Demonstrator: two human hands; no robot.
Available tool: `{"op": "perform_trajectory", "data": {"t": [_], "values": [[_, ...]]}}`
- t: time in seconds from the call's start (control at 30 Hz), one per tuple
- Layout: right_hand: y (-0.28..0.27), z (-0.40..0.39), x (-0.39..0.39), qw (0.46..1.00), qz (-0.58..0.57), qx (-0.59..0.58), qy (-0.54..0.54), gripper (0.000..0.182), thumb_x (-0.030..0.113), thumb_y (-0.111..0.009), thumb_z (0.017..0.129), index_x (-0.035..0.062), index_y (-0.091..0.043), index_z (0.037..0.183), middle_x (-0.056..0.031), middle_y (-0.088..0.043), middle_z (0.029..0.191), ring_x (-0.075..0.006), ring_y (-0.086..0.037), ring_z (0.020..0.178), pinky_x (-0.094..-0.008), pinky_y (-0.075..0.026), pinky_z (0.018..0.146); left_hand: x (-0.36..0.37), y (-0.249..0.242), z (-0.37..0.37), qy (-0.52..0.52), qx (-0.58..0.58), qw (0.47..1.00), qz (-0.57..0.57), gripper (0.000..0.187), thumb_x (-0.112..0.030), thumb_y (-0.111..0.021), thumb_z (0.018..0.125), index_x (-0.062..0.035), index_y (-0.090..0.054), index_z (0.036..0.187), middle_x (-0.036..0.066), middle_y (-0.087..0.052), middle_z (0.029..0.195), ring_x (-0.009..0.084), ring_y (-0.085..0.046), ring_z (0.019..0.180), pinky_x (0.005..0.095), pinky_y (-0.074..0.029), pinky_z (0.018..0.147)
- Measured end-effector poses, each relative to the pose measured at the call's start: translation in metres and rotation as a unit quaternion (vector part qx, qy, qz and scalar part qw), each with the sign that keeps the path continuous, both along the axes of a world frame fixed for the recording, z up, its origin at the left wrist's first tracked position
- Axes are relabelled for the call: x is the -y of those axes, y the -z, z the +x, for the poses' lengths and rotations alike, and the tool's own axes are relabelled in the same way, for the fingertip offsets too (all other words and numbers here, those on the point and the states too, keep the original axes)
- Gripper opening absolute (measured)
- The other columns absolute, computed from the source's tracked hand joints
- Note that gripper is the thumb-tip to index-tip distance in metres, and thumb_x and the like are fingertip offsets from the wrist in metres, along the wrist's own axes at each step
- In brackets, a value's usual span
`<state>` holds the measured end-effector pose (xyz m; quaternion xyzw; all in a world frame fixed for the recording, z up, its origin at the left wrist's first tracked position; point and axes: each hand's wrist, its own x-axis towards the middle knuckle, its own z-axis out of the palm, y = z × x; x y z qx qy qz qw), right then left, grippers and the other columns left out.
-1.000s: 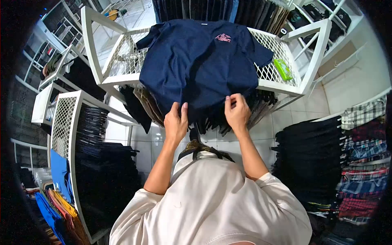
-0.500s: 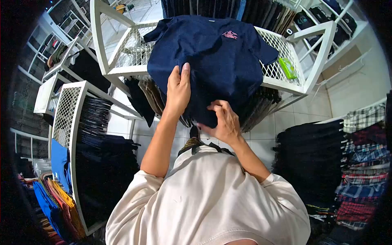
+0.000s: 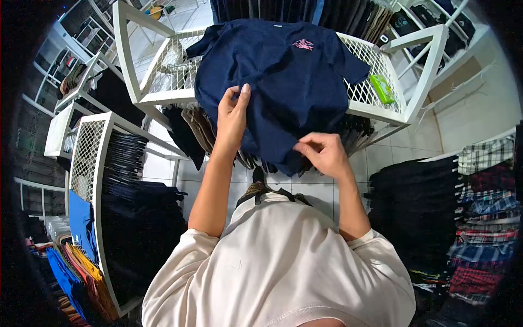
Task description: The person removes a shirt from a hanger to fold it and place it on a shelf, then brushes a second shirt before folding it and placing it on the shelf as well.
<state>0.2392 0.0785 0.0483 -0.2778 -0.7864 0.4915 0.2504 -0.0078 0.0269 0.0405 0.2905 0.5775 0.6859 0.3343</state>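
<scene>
A navy T-shirt [image 3: 283, 82] with a small pink print on its chest lies spread over the white mesh rack top, its collar at the far side and its lower part hanging over the near edge. My left hand [image 3: 232, 117] is closed on the shirt's left part, thumb up; some of its fingers are hidden. At the lower right, my right hand [image 3: 325, 154] pinches the shirt's hem between thumb and fingers.
The white metal rack [image 3: 158, 97] has raised end frames at both sides. A green packet [image 3: 383, 89] lies on its mesh. Hanging dark garments [image 3: 139, 218] stand left, with more dark garments [image 3: 414, 212] and plaid shirts [image 3: 485, 234] at right.
My right hand has moved right and taken hold of the hem, drawing it out to the right. My left hand stays on the shirt, with little change.
</scene>
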Motion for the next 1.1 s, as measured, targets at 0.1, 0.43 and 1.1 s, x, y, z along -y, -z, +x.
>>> {"op": "perform_trajectory", "data": {"t": [0.1, 0.43, 1.1], "values": [[0.011, -0.012, -0.016, 0.985, -0.052, -0.137, 0.089, 0.024, 0.021, -0.067, 0.101, 0.0005, -0.068, 0.090, 0.0053, -0.058, 0.068, -0.0024, -0.050, 0.063, -0.0219, -0.042, 0.057, 0.018, -0.019, 0.015, 0.102, -0.035, 0.993, 0.046, 0.066, -0.024, -0.075, 0.094, -0.0041, -0.043, 0.148, 0.003, -0.061, 0.100, 0.0104, -0.058, 0.092, 0.0269, -0.050, 0.082], [0.011, -0.027, -0.027, 0.981, -0.069, -0.161, 0.088, 0.039, 0.038, -0.051, 0.108, 0.0053, -0.057, 0.087, 0.0103, -0.034, 0.072, -0.0014, -0.030, 0.067, -0.0225, -0.027, 0.058, 0.022, 0.024, 0.056, -0.055, -0.509, 0.855, 0.080, 0.059, -0.003, -0.081, 0.074, -0.0034, -0.064, 0.130, 0.006, -0.071, 0.090, 0.0264, -0.064, 0.087, 0.0396, -0.049, 0.086], [-0.036, 0.011, -0.119, 1.000, -0.005, 0.011, -0.018, 0.013, 0.011, -0.065, 0.099, -0.0012, -0.066, 0.098, -0.0048, -0.069, 0.087, -0.0101, -0.064, 0.080, -0.0241, -0.053, 0.076, 0.032, -0.047, -0.078, 0.113, -0.370, 0.922, 0.025, 0.052, -0.027, -0.084, 0.080, -0.0018, -0.061, 0.120, 0.007, -0.065, 0.096, 0.0160, -0.061, 0.092, 0.0330, -0.048, 0.080]]}}
